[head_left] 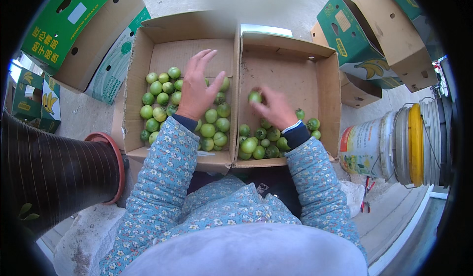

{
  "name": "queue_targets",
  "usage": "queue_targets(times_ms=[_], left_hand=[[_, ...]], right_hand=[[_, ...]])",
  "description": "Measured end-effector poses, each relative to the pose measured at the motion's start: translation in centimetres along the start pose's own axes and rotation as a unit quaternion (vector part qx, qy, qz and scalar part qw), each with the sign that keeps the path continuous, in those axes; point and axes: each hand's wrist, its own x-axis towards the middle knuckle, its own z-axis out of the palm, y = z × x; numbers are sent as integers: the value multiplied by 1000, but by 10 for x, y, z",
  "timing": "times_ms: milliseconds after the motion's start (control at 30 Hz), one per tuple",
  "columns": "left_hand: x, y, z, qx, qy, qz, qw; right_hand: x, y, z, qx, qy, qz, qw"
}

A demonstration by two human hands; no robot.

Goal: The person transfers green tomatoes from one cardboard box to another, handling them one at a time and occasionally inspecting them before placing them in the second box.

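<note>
Two cardboard boxes sit side by side before me, their inner walls touching or nearly so. Many green tomatoes [207, 130] fill the near and middle part of the left box [196, 54]; its far floor is bare cardboard. Above them hovers my left hand [197, 85], fingers apart and nothing in its grasp. My right hand [275, 106] holds one green tomato [254, 97] at its fingertips over the right box [284, 73]. In that box, green tomatoes [248, 145] lie along the near side, some hidden under my right wrist.
Green and brown banana cartons [70, 21] are stacked at the far left, with more cartons [351, 32] at the far right. A dark ribbed pot [63, 158] on a red saucer [120, 165] stands at left. Stacked buckets [384, 145] and red-handled tools [366, 194] lie at right.
</note>
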Motion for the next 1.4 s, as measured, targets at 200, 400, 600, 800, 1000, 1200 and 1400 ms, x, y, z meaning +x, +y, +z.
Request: queue_targets(times_ms=[200, 400, 600, 800, 1000, 1200, 1400], left_hand=[[0, 37, 3, -59, -82, 159, 982], [-7, 37, 11, -66, -102, 162, 979], [-7, -23, 14, 57, 57, -135, 988], [-14, -42, 21, -89, -20, -225, 970], [-13, -39, 19, 25, -35, -154, 987], [-10, -27, 15, 14, -38, -160, 986], [4, 14, 0, -118, 0, -52, 992]], right_hand=[[2, -13, 2, 218, 228, -211, 925], [-4, -14, -3, 217, 152, -192, 945], [6, 10, -3, 37, -182, -65, 980], [-4, 0, 9, -53, -317, -83, 943], [-3, 8, 19, -104, -293, -81, 947], [-4, 6, 25, -44, -261, -97, 959], [12, 1, 4, 311, 72, -17, 948]])
